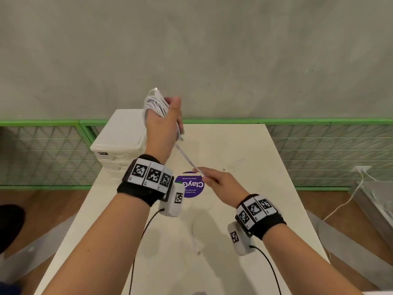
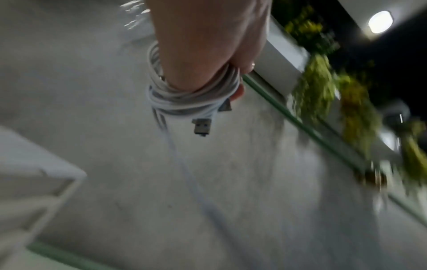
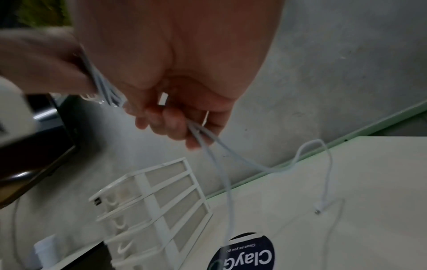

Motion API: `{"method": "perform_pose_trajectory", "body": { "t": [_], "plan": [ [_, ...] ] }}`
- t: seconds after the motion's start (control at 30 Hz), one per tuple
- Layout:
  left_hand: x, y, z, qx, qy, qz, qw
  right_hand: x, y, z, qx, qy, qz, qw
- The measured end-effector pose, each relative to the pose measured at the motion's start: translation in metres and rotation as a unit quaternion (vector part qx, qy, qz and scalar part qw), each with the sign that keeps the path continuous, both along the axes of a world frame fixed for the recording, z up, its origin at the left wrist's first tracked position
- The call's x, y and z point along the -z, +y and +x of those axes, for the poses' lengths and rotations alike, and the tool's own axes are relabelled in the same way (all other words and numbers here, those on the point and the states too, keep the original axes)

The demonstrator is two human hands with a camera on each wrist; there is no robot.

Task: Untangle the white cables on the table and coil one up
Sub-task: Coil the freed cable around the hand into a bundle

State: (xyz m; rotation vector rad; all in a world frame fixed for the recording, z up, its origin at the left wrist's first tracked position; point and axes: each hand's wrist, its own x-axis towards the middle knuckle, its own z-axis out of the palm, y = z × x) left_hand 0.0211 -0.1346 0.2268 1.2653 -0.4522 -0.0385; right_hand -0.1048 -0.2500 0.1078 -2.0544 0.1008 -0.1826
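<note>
My left hand [image 1: 170, 109] is raised above the table's far end, and a white cable coil [image 1: 154, 104] is wound round its fingers. In the left wrist view the coil [image 2: 191, 95] circles the fingers and a USB plug [image 2: 202, 127] sticks out below it. One taut strand [image 1: 187, 158] runs from the coil down to my right hand [image 1: 205, 175], which pinches it above the table. Past the right hand's fingers [image 3: 180, 127] two white strands [image 3: 219, 173] drop to the table [image 3: 369, 182]. One of them ends in a small plug [image 3: 320, 210].
A white drawer box [image 1: 121, 137] stands at the table's far left corner. A round purple sticker [image 1: 191, 186] lies mid-table under my hands. A green mesh fence [image 1: 42, 154] runs behind the table [image 1: 244, 150]. Another white cable [image 1: 348, 201] trails on the floor at right.
</note>
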Motion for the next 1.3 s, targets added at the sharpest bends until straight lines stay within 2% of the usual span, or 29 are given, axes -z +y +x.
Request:
{"method": "perform_pose_trajectory", "body": {
  "t": [0.07, 0.1, 0.17, 0.23, 0.33, 0.4, 0.47, 0.57, 0.73, 0.8, 0.87, 1.0, 1.07, 1.13, 1.2, 1.23, 1.3],
  "plan": [
    [0.015, 0.001, 0.007, -0.04, -0.055, 0.142, 0.988, -0.005, 0.007, 0.0, -0.004, -0.028, -0.004, 1.0],
    [0.024, 0.001, 0.007, -0.04, -0.073, 0.226, 0.97, -0.009, 0.009, 0.0, 0.001, -0.054, -0.004, 0.999],
    [0.038, 0.003, 0.001, 0.012, -0.101, 0.378, 0.92, -0.02, 0.012, 0.002, 0.025, -0.128, -0.013, 0.991],
    [0.045, 0.008, -0.009, 0.115, -0.086, 0.437, 0.888, -0.031, 0.009, 0.006, 0.044, -0.183, -0.002, 0.982],
    [0.047, 0.012, -0.022, 0.285, 0.037, 0.416, 0.863, -0.042, -0.002, 0.011, 0.074, -0.178, 0.023, 0.981],
    [0.046, 0.014, -0.026, 0.362, 0.086, 0.377, 0.848, -0.043, -0.007, 0.012, 0.073, -0.184, 0.004, 0.98],
    [0.043, 0.019, -0.025, 0.414, 0.108, 0.334, 0.84, -0.037, -0.012, 0.011, 0.077, -0.184, -0.02, 0.98],
    [0.035, 0.026, -0.021, 0.51, 0.105, 0.248, 0.817, -0.021, -0.028, 0.006, 0.141, -0.158, -0.018, 0.977],
    [0.014, 0.022, -0.029, 0.575, 0.134, 0.052, 0.805, 0.002, -0.032, 0.002, 0.134, -0.078, -0.031, 0.987],
    [0.008, 0.015, -0.031, 0.564, 0.133, -0.013, 0.815, 0.004, -0.022, 0.002, 0.118, -0.047, -0.039, 0.991],
    [0.002, 0.007, -0.033, 0.518, 0.133, -0.068, 0.842, 0.006, -0.011, 0.002, 0.096, -0.022, -0.062, 0.993],
    [-0.007, -0.004, -0.038, 0.327, 0.149, -0.154, 0.92, 0.011, 0.009, -0.001, 0.038, 0.015, -0.08, 0.996],
    [-0.011, -0.007, -0.035, 0.212, 0.129, -0.152, 0.957, 0.015, 0.016, -0.006, 0.0, 0.038, -0.109, 0.993],
    [-0.01, -0.007, -0.029, 0.118, 0.083, -0.101, 0.984, 0.019, 0.022, -0.012, -0.03, 0.053, -0.137, 0.989],
    [0.0, -0.003, -0.024, 0.049, 0.036, -0.017, 0.998, 0.018, 0.024, -0.015, -0.043, 0.039, -0.147, 0.987],
    [0.009, 0.0, -0.022, 0.021, -0.002, 0.05, 0.999, 0.014, 0.023, -0.015, -0.04, 0.027, -0.15, 0.987],
    [0.03, 0.006, -0.015, -0.001, -0.077, 0.218, 0.973, 0.001, 0.016, -0.013, -0.022, -0.02, -0.153, 0.988]
  ]
}}
